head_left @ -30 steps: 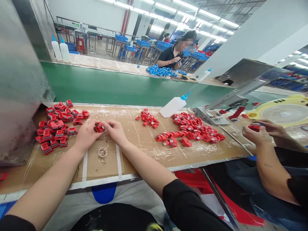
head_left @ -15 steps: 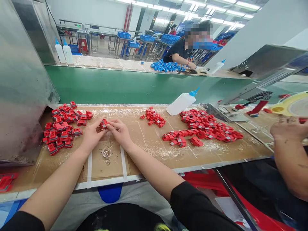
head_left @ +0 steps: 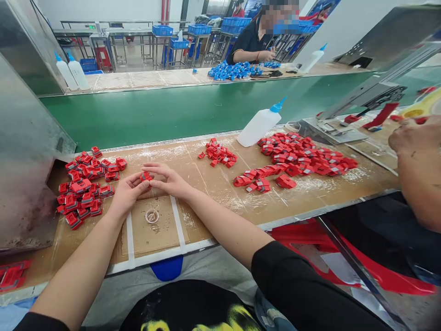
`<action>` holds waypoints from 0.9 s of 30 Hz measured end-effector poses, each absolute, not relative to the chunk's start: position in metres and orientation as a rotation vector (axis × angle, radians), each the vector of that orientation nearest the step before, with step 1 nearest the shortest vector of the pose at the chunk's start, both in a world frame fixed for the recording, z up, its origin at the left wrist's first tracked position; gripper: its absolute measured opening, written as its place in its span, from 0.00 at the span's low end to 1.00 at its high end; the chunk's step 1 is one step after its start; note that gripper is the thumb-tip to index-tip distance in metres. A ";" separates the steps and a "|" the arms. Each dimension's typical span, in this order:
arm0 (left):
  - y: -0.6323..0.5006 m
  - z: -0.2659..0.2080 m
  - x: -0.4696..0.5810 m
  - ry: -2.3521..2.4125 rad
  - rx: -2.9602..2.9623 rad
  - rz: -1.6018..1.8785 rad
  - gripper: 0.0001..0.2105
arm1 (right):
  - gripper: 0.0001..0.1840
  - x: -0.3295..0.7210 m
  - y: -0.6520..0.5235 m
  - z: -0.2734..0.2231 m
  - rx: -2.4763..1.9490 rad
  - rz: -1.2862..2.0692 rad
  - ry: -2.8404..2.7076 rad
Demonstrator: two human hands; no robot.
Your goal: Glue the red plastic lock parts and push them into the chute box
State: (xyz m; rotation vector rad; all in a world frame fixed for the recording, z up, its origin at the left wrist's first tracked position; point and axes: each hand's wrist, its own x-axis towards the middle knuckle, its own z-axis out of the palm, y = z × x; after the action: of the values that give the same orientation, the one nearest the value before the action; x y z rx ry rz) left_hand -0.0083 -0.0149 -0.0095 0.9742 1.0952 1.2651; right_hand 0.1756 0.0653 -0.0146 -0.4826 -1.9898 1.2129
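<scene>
My left hand (head_left: 126, 195) and my right hand (head_left: 169, 180) meet over the workbench, and both pinch one small red plastic part (head_left: 146, 176) between their fingertips. A pile of red parts (head_left: 86, 184) lies just left of my left hand. Below my hands, a tiny round dish (head_left: 152, 215) sits on a taped cardboard square (head_left: 153, 230). A small heap of red pieces (head_left: 218, 154) lies further right. A big spread of red parts (head_left: 296, 158) sits beyond it.
A white squeeze bottle with a blue tip (head_left: 261, 124) lies by the green conveyor belt (head_left: 179, 112). A co-worker's hand (head_left: 415, 138) works at the right edge. Another person sits across the belt with blue parts (head_left: 232, 70). A metal housing (head_left: 27, 151) stands at my left.
My view has tilted down and swung slightly left. My hands stay together on the red part, turning it between the fingertips. The co-worker's hand has risen at the right.
</scene>
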 end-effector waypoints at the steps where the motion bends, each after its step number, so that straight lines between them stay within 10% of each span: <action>1: -0.015 -0.009 -0.008 1.096 0.977 1.272 0.30 | 0.23 0.176 0.064 -0.013 -0.477 1.213 -2.005; 27: -0.019 -0.028 -0.003 0.898 0.893 1.274 0.31 | 0.23 0.170 0.041 -0.029 -0.461 0.835 -2.133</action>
State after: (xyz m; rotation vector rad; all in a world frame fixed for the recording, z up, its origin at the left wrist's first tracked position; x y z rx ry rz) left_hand -0.0030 -0.0190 -0.0281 0.8934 0.8981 1.2739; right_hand 0.1702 0.0406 -0.0290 -0.4611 -2.1326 0.8351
